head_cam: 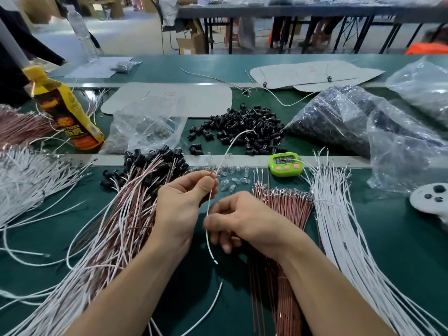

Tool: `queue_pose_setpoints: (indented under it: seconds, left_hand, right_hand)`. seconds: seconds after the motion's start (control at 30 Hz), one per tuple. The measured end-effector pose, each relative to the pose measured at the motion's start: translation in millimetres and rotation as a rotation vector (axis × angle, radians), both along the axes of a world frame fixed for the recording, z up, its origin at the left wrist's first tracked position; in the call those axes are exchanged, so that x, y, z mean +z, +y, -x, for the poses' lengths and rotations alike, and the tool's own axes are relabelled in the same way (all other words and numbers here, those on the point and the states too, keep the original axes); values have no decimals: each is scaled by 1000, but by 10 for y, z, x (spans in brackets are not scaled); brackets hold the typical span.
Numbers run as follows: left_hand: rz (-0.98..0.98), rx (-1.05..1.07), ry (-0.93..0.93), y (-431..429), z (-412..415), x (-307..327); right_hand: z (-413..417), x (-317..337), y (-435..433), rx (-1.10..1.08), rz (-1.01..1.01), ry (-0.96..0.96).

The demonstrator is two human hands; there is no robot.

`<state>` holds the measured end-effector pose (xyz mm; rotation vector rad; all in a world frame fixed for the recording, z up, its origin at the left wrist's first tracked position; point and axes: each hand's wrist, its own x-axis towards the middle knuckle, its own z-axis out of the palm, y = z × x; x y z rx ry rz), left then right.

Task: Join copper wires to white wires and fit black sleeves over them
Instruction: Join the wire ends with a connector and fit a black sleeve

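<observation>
My left hand pinches a single white wire near its middle, and the wire's far end arcs up over the table. My right hand pinches the same wire lower down, with its bare tip hanging below my fingers. Under my right wrist lies a bundle of copper wires. A fan of loose white wires lies to its right. Left of my hands is a heap of joined copper and white wires with black sleeves. Loose black sleeves are piled behind.
A yellow bottle leans at the back left. Clear plastic bags of parts sit at the back right, another bag in the middle. A green timer and small clear pieces lie ahead of my hands. More white wires spread far left.
</observation>
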<state>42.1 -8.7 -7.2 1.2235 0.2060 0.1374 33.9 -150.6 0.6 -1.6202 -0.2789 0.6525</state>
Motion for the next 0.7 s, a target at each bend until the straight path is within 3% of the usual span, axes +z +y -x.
queue_pose_setpoints:
  seconds: [0.1,0.27,0.33,0.7]
  left_hand:
    - [24,11,22,8,11,9]
    - [74,-24,100,56,11,32]
    - [63,-69,124,56,14,33]
    - [43,-179,131,88,39,24]
  right_hand:
    - [-17,42,-29,-80,30,-52]
    - [-114,100,-113,-573,-115,-337]
    - [-127,95,-108,-661,-134,-434]
    - [-96,85,-147,-674,-241,-442]
